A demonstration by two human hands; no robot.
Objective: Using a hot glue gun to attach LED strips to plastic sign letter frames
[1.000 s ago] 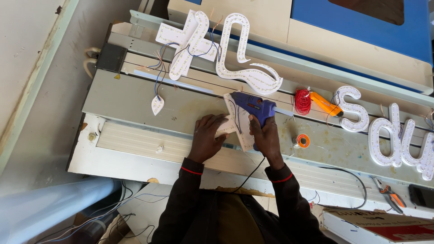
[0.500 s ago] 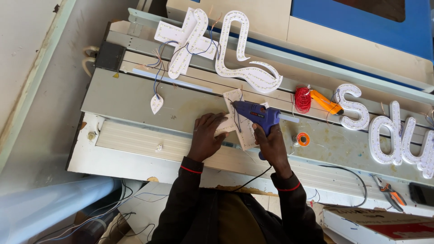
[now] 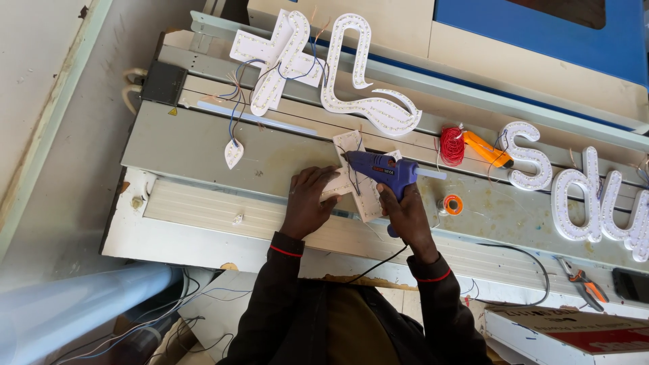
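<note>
**Glue gun held over a white sign piece on the workbench**

White sign letters lie across the bench. Two large looping ones studded with small lights sit at the far edge: a cross-shaped letter (image 3: pixel 274 57) and a curling letter (image 3: pixel 365 88) just beside it, with thin coloured wires trailing from them. To the right a row of rounded white letters (image 3: pixel 581 192) runs toward the bench's end. A small white teardrop piece (image 3: pixel 233 154) lies alone on the grey benchtop (image 3: pixel 182 145). At the lower right corner sits a white cardboard box (image 3: pixel 561 331) with a red panel on its top.

The left hand (image 3: pixel 307 203) lies flat, fingers spread and pressing down on a white sign piece (image 3: pixel 355 176) near the bench's middle. The right hand (image 3: pixel 405 213) is wrapped around the grip of a blue glue gun (image 3: pixel 382 169), fingers closed on the handle; the gun points left, its nozzle over the upper part of the sign piece. Whether the tip touches the surface is hard to tell from here. A black cord runs from the gun down past the bench edge.

Just right of the gun are a spool of red wire (image 3: pixel 451 145), an orange knife (image 3: pixel 488 149) and a small orange tape roll (image 3: pixel 451 203). Orange-handled pliers (image 3: pixel 585 284) lie near the box.
</note>
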